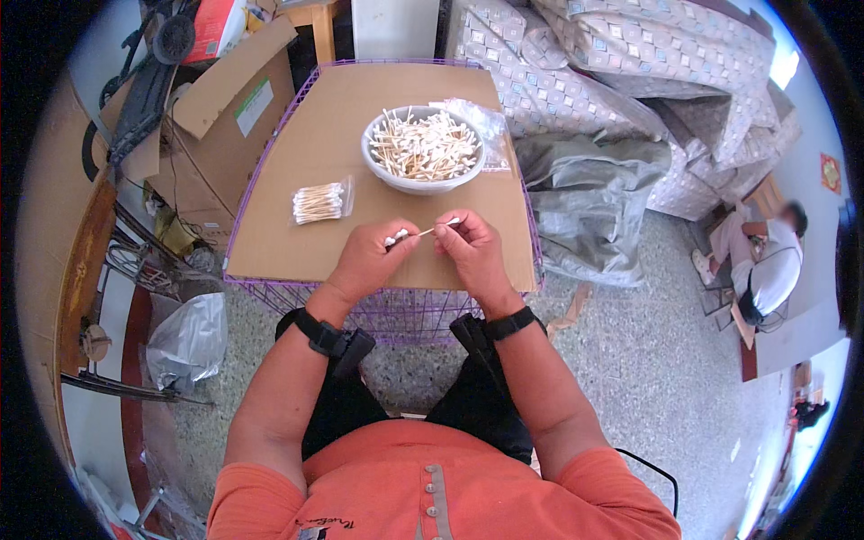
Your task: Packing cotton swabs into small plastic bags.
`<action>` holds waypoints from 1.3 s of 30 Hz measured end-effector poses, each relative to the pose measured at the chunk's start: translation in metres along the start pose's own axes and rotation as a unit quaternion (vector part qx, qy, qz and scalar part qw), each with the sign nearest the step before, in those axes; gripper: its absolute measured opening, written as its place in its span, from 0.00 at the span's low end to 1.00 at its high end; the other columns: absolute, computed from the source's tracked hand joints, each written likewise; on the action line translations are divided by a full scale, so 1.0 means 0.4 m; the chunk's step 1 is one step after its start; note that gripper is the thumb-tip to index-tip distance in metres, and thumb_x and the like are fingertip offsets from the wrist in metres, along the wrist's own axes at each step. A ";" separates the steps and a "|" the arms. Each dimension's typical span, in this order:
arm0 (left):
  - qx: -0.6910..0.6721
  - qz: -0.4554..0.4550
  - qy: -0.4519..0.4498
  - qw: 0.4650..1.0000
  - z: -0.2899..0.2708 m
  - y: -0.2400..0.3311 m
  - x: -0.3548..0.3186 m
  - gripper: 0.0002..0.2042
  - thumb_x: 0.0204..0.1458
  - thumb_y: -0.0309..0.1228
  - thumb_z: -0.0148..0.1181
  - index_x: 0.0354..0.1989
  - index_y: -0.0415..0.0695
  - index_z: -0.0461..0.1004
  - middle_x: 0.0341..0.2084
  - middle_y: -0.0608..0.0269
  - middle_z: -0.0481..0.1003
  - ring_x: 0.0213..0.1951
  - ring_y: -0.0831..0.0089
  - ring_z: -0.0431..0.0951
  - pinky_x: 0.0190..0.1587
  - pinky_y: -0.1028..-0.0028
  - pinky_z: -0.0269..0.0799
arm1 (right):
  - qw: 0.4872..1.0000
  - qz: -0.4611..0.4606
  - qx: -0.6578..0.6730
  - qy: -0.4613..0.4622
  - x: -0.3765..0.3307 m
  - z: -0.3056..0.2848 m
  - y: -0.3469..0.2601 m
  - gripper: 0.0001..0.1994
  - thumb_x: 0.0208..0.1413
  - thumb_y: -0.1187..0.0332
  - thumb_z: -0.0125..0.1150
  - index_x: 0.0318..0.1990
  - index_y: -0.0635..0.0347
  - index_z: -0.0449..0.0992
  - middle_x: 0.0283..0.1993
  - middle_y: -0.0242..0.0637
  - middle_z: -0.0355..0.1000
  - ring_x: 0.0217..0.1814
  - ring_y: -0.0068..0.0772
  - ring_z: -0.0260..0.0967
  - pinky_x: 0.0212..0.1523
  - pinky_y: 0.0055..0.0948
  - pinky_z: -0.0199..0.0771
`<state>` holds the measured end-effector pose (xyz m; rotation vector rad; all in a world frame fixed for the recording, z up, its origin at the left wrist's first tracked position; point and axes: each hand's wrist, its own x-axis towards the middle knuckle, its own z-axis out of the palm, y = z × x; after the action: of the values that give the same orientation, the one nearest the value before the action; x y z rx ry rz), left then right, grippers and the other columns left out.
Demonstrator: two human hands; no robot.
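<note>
My left hand is closed round a few cotton swabs, whose white tips poke out by the thumb. My right hand pinches a cotton swab near its white tip, and its thin stick reaches toward my left fingers. Both hands are over the near part of the cardboard tabletop. Beyond them stands a grey bowl heaped with loose cotton swabs. To its left lies a clear bag packed with a row of swabs.
Clear plastic bags lie beside the bowl on its right. Purple wire frames the tabletop. An open cardboard box stands left, wrapped mattress-like bundles are piled behind, and grey sheeting lies right. Another person sits far right.
</note>
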<state>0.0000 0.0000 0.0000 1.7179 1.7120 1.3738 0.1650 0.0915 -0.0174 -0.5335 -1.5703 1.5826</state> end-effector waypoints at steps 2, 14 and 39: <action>0.055 0.018 -0.034 0.998 0.004 -0.001 0.001 0.07 0.52 0.33 0.61 0.35 0.43 0.77 0.29 0.54 0.78 0.31 0.59 0.78 0.35 0.67 0.72 | 0.999 -0.025 0.036 -0.004 0.001 0.004 -0.003 0.03 0.60 0.73 0.60 0.37 0.59 0.72 0.35 0.24 0.71 0.33 0.13 0.66 0.34 0.17 0.68; 0.046 0.021 -0.032 0.998 0.009 0.001 -0.003 0.08 0.54 0.33 0.61 0.37 0.41 0.78 0.28 0.55 0.79 0.28 0.66 0.79 0.33 0.69 0.72 | 0.999 -0.036 0.002 -0.039 0.003 0.002 -0.002 0.04 0.63 0.71 0.56 0.36 0.60 0.71 0.34 0.26 0.72 0.34 0.15 0.66 0.35 0.17 0.69; -0.102 -0.034 0.013 0.994 -0.012 -0.006 -0.005 0.07 0.58 0.31 0.59 0.38 0.39 0.77 0.27 0.66 0.79 0.30 0.84 0.74 0.35 0.80 0.71 | 0.987 -0.036 -0.139 -0.067 -0.003 0.020 -0.002 0.04 0.57 0.72 0.63 0.37 0.63 0.76 0.28 0.28 0.70 0.28 0.15 0.64 0.29 0.19 0.66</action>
<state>-0.0047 -0.0030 -0.0004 1.5245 1.5672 1.4897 0.1598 0.0855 -0.0157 -0.5210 -1.9076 1.3766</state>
